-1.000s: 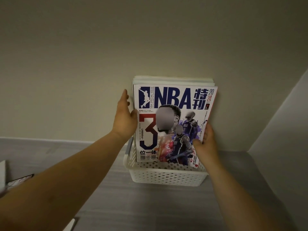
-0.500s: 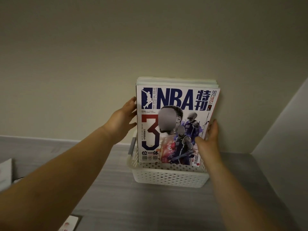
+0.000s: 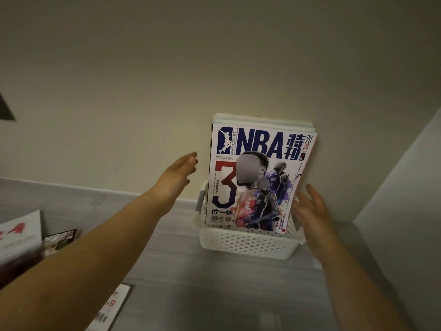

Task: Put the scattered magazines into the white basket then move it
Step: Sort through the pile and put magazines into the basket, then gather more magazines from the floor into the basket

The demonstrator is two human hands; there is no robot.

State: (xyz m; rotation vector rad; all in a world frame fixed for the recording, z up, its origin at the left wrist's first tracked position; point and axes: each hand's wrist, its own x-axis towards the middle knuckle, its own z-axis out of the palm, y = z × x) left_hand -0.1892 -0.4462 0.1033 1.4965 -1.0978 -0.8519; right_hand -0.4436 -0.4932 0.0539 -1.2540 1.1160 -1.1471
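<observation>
A white perforated basket [image 3: 248,243] stands on the grey table against the beige wall. Several magazines stand upright in it, leaning on the wall; the front one is an NBA magazine [image 3: 257,149] with a big "3" on its cover. My left hand [image 3: 179,172] hovers just left of the stack, fingers straight, touching nothing. To the right of the magazines my right hand [image 3: 312,211] is spread open, a small gap away from their edge.
More magazines lie at the left: a white and red one [image 3: 19,235], a dark one [image 3: 63,240] beside it, and one at the near edge [image 3: 112,306]. A wall closes the table's right side [image 3: 393,211].
Both hands let go of the magazine stack and drew outward. The view shifted so the basket now sits further right, and more loose magazines show at the left.
</observation>
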